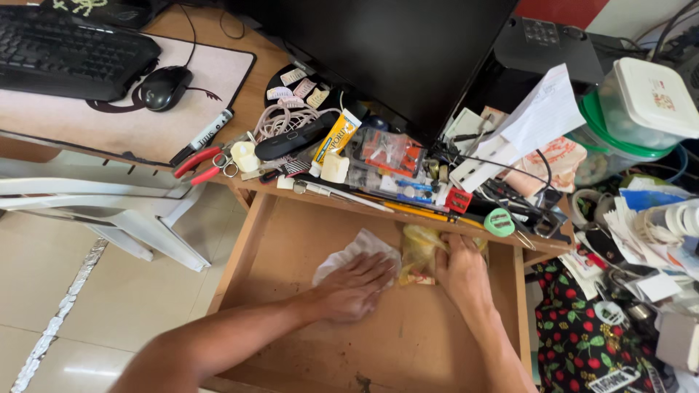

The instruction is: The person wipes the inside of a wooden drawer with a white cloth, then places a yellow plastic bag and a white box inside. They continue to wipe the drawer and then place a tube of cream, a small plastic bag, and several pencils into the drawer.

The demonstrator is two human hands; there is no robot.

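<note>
Your two arms reach into an open wooden drawer (pixel 408 342) at the bottom middle of the frame.

Your left hand (pixel 354 290) lies flat with its fingers spread a little, pressing a white cloth (pixel 348 255) onto the drawer floor. Just to the right, your right hand (pixel 462 271) curls its fingers around a crumpled yellow plastic bag (pixel 421 247), near the back of the drawer. Above the drawer, the desk edge is piled with small stuff: red-handled pliers (pixel 195 164), a yellow tube (pixel 336 136), pencils (pixel 415 211) and a green round tape measure (pixel 499 222). Farther up, in the upper left of the frame, sit a black mouse (pixel 164 87) and a black keyboard (pixel 69 52). A big dark screen (pixel 393 51) fills the top middle.
</note>
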